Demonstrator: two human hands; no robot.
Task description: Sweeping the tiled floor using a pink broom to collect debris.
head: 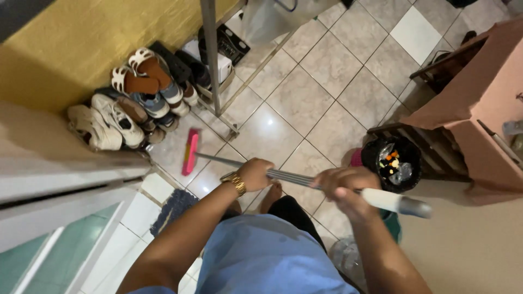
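- The room was a tiled entry corner: a beige tile floor (305, 103) with pale grout lines, a yellow wall (81, 49) along the upper left, and a white door frame at the lower left.
- The broom (190, 151) lay at a low slant across the view, its pink head resting on the tiles just beside the shoes, its long metal handle running back to the person, an angle that kept the bristles flat on the floor.
- The left hand (254, 173), a gold watch on its wrist, was clenched around the middle of the handle, where it could steer the head.
- The right hand (344, 187) was wrapped around the handle just before the white grip end, fingers curled tight, placed to push and pull.
- A bare foot (271, 197) stood on the tiles under the handle, between the two hands.
- A pile of shoes (128, 103), sandals and sneakers, sat against the yellow wall, out of the walkway.
- A metal rack leg (211, 60) rose near the shoes.
- A black waste bin (392, 162) with scraps inside stood to the right, close against a pinkish cabinet (479, 98).
- A small dark mat (173, 209) lay by the door frame.
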